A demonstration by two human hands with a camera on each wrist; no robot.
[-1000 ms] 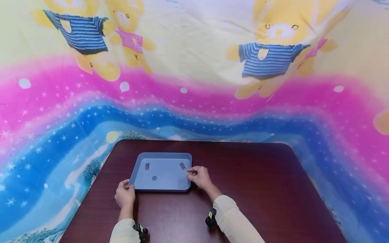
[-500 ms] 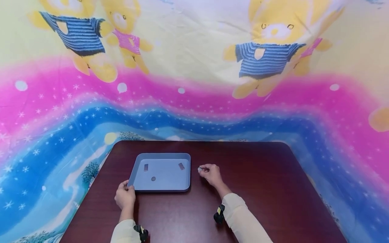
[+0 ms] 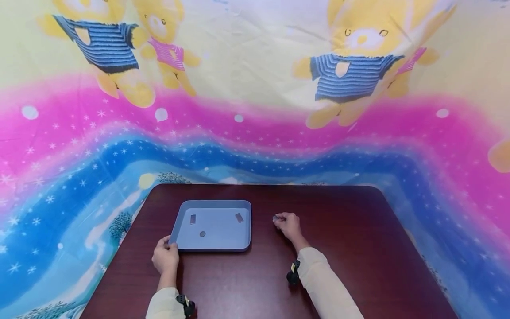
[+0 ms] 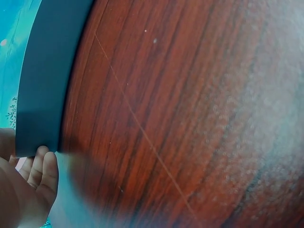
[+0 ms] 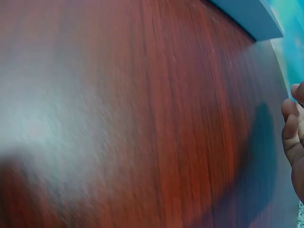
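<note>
My left hand (image 3: pixel 165 257) grips the near left corner of a shallow grey-blue tray (image 3: pixel 214 249); in the left wrist view, its fingertips curl at the end of the tray's wall (image 4: pixel 45 95). In the tray lie a coin (image 3: pixel 202 234) and two small dark rectangular pieces, one at the left (image 3: pixel 193 219) and one at the right (image 3: pixel 239 217). To the right of the tray, my right hand (image 3: pixel 290 226) pinches a small round silvery coin (image 3: pixel 275 218) between thumb and fingertips. That coin is hidden in the right wrist view, where only part of the hand (image 5: pixel 293 128) shows.
Both stand on a dark red-brown wooden table (image 3: pixel 338 230) with rounded far corners. Behind it hangs a cloth (image 3: pixel 259 88) printed with bears and snowflakes. A small black camera sits on each wrist.
My right hand has moved away from the tray's right edge, out over the table to the right, with the coin pinched in it. The left hand has stayed at the tray's corner.
</note>
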